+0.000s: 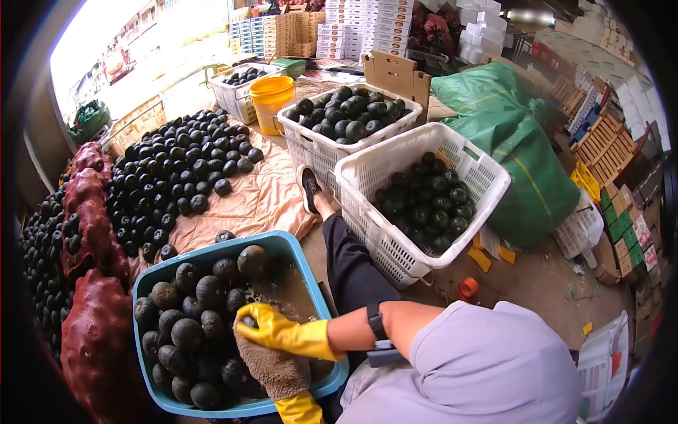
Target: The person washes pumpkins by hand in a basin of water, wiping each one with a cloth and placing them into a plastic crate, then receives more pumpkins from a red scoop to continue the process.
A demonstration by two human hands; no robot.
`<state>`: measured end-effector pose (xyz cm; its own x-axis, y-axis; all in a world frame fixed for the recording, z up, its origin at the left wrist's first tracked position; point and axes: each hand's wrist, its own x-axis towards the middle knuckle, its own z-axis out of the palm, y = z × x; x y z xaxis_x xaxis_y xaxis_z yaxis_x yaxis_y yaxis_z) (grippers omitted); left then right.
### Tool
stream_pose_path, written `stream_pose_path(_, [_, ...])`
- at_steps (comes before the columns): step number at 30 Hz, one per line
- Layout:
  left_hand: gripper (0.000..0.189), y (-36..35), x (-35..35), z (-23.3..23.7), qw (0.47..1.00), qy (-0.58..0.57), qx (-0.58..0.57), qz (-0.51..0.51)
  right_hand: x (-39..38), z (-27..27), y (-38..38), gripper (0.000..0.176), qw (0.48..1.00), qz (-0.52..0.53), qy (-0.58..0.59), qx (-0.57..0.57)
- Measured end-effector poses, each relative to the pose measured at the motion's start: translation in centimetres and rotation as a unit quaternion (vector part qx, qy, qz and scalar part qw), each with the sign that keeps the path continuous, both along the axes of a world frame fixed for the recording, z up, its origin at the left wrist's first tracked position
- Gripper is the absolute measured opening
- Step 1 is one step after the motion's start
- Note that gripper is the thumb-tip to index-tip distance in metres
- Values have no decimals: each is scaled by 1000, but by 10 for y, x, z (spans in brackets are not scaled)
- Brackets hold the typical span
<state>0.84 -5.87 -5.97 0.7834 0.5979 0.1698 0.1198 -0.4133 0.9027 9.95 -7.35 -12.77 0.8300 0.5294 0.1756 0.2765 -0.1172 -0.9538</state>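
My right hand point(265, 328), in a yellow rubber glove, has its fingers wrapped round a small dark green squash point(248, 322) over the blue tub point(321, 288). Just below it, my left hand point(272, 367) is inside or behind a rough brown cloth mitt, with a yellow cuff showing at the wrist. The mitt lies against the squash's underside; the fingers within are hidden. Many dark round squashes point(187, 334) fill the tub's left part, and murky water point(286, 283) shows at its right.
White crates point(479, 180) of squashes stand beyond my leg, beside a yellow bucket point(271, 106). A squash heap point(191, 166) lies on a pinkish cloth point(265, 187). Red net sacks point(95, 332) line the left; a green sack point(526, 166) is at the right.
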Motion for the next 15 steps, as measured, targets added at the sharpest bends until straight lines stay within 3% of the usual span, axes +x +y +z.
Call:
stream_pose_path(1, [79,10,-2,3,1000,-13,-17,-21,-21,0,-6,42,990,70,-11,119])
stream_pose_path(2, [78,18,-4,8,999,-7,-16,-43,-38,40,-36,46,984,91,-142,-49])
stream_pose_path(3, [77,24,-5,11,998,-1,-12,-56,-43,21,-33,50,977,139,-154,-38])
stream_pose_path(5, [74,24,-3,4,999,1,-17,-34,-14,54,-45,50,947,280,-150,-44])
stream_pose_path(6, [73,18,-3,-5,998,-16,-63,-9,-2,15,-20,48,962,167,-190,107])
stream_pose_path(8, [71,15,-7,-17,972,-85,-218,-8,-15,5,4,48,993,-86,-76,-6])
stream_pose_path(9, [70,17,-12,-22,949,-110,-295,-29,-4,-10,0,48,985,43,-155,64])
stream_pose_path(10, [69,22,-13,-14,964,-92,-246,-33,-13,30,-28,44,975,186,-113,46])
stream_pose_path(12, [66,25,-14,3,996,-22,-76,-33,-15,58,-47,41,940,243,-238,-35])
stream_pose_path(13, [65,23,-12,5,999,-8,-29,-18,3,48,-35,38,950,304,-69,29])
stream_pose_path(14, [64,20,-11,1,1000,-8,-16,-2,4,11,-13,26,975,208,-79,12])
stream_pose_path(15, [63,19,-10,1,1000,-10,-10,5,-18,2,-7,27,966,148,-207,-44])
